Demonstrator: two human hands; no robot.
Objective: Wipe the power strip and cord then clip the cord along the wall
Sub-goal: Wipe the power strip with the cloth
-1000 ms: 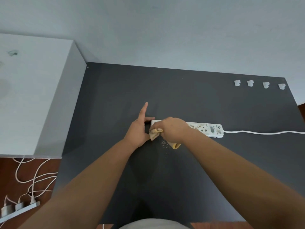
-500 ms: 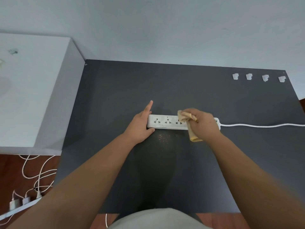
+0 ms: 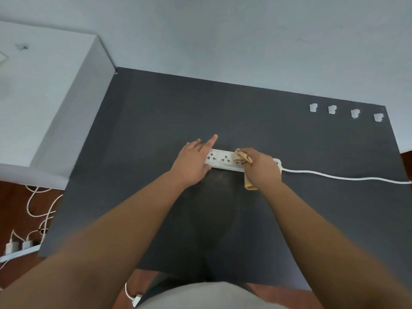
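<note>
On a dark table (image 3: 156, 121) against a pale wall (image 3: 223, 30), the white power strip (image 3: 223, 161) lies mid-table, its cord (image 3: 334, 176) trailing right, while the left hand (image 3: 191, 163) rests spread on its left end and the right hand (image 3: 263, 169) seemingly clenches a tan cloth (image 3: 242, 157) onto it.

We look down on a dark grey bench (image 3: 156, 121) pushed against a pale blue-grey wall (image 3: 223, 36). At its left stands a white cabinet (image 3: 40, 90), touching the wall. Below it we see reddish-brown wooden floor (image 3: 13, 201), with loose white cables (image 3: 38, 204) and a second white strip (image 3: 20, 253) carrying chargers. Light is soft and even.
</note>
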